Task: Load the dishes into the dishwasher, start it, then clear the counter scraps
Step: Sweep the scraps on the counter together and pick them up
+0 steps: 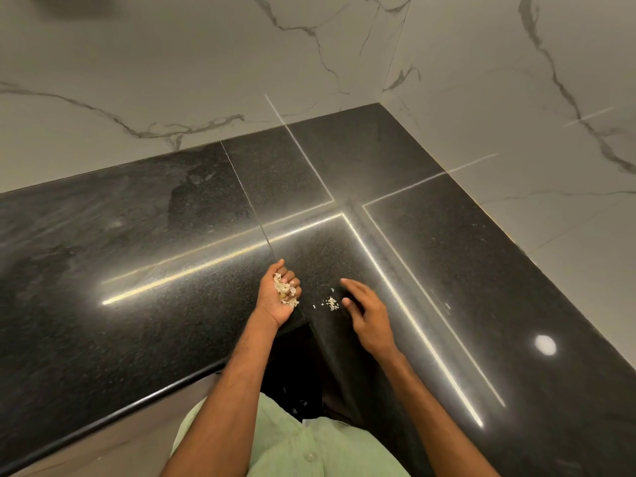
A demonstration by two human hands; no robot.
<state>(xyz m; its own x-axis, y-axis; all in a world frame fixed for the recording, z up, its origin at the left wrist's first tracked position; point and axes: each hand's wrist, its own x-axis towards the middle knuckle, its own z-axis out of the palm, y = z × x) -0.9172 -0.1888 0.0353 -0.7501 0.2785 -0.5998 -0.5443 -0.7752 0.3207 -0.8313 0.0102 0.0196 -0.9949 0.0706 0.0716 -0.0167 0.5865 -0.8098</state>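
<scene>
I am cupping my left hand palm-up at the inner corner of the worktop, fingers curling round the gathered scraps, so I judge I am working through the last step (no dishes or dishwasher are showing, so I cannot vouch for those). My right hand is lying open and empty, fingers straight, just beside the loose scraps, which are waiting to be swept across and binned.
</scene>
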